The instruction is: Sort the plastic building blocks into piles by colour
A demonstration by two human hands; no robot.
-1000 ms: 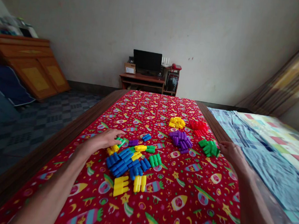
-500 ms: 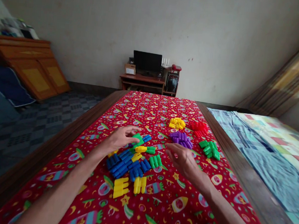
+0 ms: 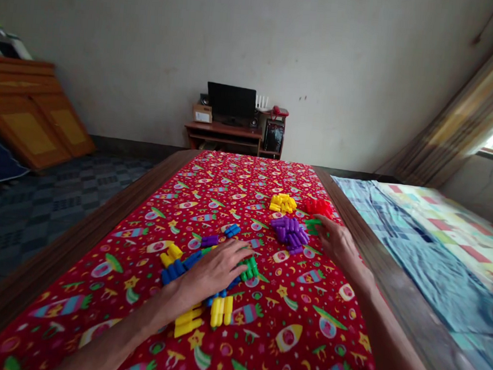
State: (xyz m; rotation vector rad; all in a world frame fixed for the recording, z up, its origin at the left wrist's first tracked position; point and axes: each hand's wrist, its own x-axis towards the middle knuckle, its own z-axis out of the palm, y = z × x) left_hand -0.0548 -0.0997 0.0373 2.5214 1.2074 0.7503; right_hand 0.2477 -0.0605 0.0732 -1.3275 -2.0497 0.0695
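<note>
Red cloth (image 3: 225, 177) printed with rockets and stars covers most of the brown tabletop (image 3: 96, 223). The left hand (image 3: 222, 266) lies palm down over a mixed cluster, its fingers slightly bent and its fingertips at some green blocks (image 3: 249, 269); whether it grips one is not clear. Blue blocks (image 3: 172, 273) show beside that hand, partly hidden by it, with a yellow piece (image 3: 171, 254) at the cluster's far left. Two yellow sets, one left (image 3: 188, 321) and one right (image 3: 221, 312), lie on the near side. A purple block (image 3: 209, 240) and a small blue block (image 3: 233, 230) lie on the far side.

The right hand (image 3: 339, 239) reaches farther out, fingers extended and close together, green pieces (image 3: 312, 226) at the tips; I can't make out whether it holds any. Just left of these sits a purple pile (image 3: 289, 233), and beyond are a yellow pile (image 3: 283, 202) and a red pile (image 3: 317, 207), side by side. A monitor (image 3: 231, 101) stands on a desk (image 3: 223, 129) against the wall.
</note>
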